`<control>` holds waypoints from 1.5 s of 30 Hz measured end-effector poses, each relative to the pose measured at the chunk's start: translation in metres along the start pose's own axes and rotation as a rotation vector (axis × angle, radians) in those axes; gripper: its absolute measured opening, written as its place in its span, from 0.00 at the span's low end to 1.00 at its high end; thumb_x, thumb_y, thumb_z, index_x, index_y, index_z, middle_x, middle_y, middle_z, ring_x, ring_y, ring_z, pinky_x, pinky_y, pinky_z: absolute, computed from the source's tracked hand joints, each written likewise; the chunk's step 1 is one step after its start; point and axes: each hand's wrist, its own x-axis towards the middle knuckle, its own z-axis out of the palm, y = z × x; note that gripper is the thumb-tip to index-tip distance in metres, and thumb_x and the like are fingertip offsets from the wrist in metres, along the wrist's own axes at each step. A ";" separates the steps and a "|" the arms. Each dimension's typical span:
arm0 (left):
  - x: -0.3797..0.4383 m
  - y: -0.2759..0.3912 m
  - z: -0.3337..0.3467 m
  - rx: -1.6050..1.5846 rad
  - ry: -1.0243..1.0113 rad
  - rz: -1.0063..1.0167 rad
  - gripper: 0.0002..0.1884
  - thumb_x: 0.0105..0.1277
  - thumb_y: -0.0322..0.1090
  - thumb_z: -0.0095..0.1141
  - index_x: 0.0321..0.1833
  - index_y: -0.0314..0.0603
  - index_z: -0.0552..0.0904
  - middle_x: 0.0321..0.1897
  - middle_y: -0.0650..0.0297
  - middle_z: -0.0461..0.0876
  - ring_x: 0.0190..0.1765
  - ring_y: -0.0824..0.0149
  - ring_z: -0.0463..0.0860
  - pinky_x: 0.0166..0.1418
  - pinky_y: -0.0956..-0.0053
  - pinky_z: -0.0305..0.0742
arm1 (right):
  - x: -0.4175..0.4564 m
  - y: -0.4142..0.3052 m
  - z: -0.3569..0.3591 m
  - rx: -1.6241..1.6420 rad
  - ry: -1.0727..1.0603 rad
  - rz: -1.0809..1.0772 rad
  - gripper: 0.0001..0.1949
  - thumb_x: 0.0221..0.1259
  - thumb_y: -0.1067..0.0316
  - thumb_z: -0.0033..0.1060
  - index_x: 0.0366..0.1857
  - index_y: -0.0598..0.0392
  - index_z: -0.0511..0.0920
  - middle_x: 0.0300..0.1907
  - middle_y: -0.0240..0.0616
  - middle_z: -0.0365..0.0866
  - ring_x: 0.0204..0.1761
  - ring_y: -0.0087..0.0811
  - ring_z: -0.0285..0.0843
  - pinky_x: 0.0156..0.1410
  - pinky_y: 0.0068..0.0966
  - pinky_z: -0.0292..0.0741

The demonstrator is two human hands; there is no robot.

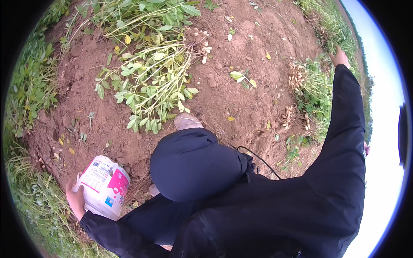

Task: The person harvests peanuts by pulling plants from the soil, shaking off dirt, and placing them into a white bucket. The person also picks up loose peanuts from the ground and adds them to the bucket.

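Note:
My left hand [75, 197] grips the edge of a white plastic bucket [104, 185] with a pink printed label, which leans on the soil at the lower left. My right hand [340, 58] is stretched out far to the upper right, thumb and fingers apart with nothing seen in them, beside a row of green peanut plants [317, 87]. Clusters of peanut pods [296, 76] hang at the roots there. An uprooted peanut plant [155, 80] lies before me on the soil, its pods [205, 48] towards the right. The inside of the bucket is hidden.
Reddish-brown soil [238, 103] with scattered leaves spreads around my bent knee [196, 164] and shoe [187, 122]. More green plants [35, 93] line the left side. A thin black cord [261, 159] loops by my leg. A small pinkish thing behind my right sleeve is unclear.

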 end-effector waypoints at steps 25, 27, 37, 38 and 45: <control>-0.019 -0.050 -0.070 0.176 0.176 -0.068 0.30 0.59 0.39 0.72 0.66 0.45 0.82 0.61 0.50 0.85 0.65 0.48 0.84 0.69 0.58 0.76 | -0.243 -0.617 -0.182 0.357 -0.100 -1.099 0.19 0.51 0.53 0.62 0.44 0.52 0.87 0.39 0.46 0.90 0.50 0.45 0.88 0.64 0.48 0.68; -0.016 -0.063 -0.071 0.170 0.187 -0.062 0.30 0.59 0.39 0.71 0.66 0.45 0.82 0.61 0.50 0.85 0.65 0.48 0.83 0.70 0.58 0.75 | -0.255 -0.608 -0.201 0.438 -0.059 -1.118 0.22 0.51 0.53 0.62 0.49 0.51 0.88 0.39 0.48 0.88 0.50 0.45 0.87 0.64 0.44 0.68; 0.007 -0.107 -0.079 0.165 0.167 -0.061 0.29 0.59 0.40 0.71 0.66 0.47 0.82 0.60 0.53 0.86 0.64 0.50 0.84 0.68 0.58 0.76 | -0.279 -0.504 -0.245 0.224 -0.277 -1.005 0.22 0.61 0.52 0.62 0.45 0.63 0.84 0.42 0.57 0.87 0.54 0.54 0.85 0.62 0.45 0.76; 0.009 -0.105 -0.075 0.172 0.161 -0.056 0.29 0.59 0.40 0.71 0.65 0.48 0.82 0.60 0.53 0.86 0.64 0.50 0.84 0.68 0.58 0.76 | -0.262 -0.482 -0.223 0.293 -0.284 -0.933 0.23 0.63 0.51 0.63 0.47 0.64 0.83 0.44 0.59 0.87 0.54 0.55 0.84 0.62 0.44 0.77; 0.011 -0.112 -0.069 0.183 0.157 -0.028 0.28 0.59 0.41 0.70 0.64 0.51 0.83 0.59 0.54 0.87 0.63 0.50 0.85 0.67 0.58 0.77 | -0.148 -0.304 -0.160 1.297 -0.379 -0.358 0.24 0.69 0.55 0.66 0.55 0.68 0.82 0.52 0.52 0.88 0.52 0.38 0.85 0.59 0.35 0.75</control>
